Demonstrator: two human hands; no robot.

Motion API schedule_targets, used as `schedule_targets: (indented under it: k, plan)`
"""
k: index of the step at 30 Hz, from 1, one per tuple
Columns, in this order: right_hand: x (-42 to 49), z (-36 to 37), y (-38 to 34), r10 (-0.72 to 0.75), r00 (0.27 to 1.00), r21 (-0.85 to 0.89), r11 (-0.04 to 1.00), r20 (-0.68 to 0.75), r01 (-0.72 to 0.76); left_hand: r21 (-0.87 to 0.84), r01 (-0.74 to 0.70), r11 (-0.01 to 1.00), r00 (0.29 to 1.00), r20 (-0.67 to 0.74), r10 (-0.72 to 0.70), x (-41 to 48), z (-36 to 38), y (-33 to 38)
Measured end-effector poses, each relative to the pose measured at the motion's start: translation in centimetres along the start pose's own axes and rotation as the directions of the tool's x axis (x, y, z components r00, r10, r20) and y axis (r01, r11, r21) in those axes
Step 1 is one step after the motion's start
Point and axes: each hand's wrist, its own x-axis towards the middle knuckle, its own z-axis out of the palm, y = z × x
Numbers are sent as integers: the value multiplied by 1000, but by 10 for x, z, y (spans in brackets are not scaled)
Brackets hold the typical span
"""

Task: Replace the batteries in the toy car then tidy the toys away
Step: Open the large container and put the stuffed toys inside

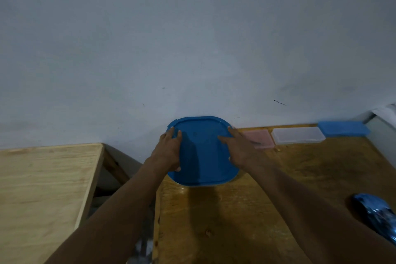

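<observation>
Left hand [168,150] and right hand [237,148] lie spread flat on the lid [203,156], so I'd press evenly round its rim, keeping it square on the tabletop [235,221].

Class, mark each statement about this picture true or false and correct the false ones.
1. The left hand and the right hand both rest on the blue lid. True.
2. The clear case sits between the pink case and the blue case. True.
3. The pink case lies left of the lid. False: it lies to its right, by the wall.
4. The toy car stands on the lid. False: it sits on the table, lower right, apart from the lid.
</observation>
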Motion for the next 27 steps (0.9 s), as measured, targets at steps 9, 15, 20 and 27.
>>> schedule_targets:
  k: [9, 15, 20, 27]
  plan:
    - [14, -16, 0, -112, 972, -184, 971, 208, 151, 80, -52, 995, 990, 135, 41, 10, -5, 0]
    - [15, -21, 3, -103, 946, -131, 980, 309, 150, 89, -86, 992, 975, 214, 65, 14, -12, -2]
    - [15, -18, 2, -120, 941, -158, 971, 317, 177, 73, -77, 994, 969, 241, 58, 14, -10, 1]
    - [27, -5, -2, -105, 947, -189, 968, 303, 167, 145, -41, 989, 983, 183, 14, 20, 2, 10]
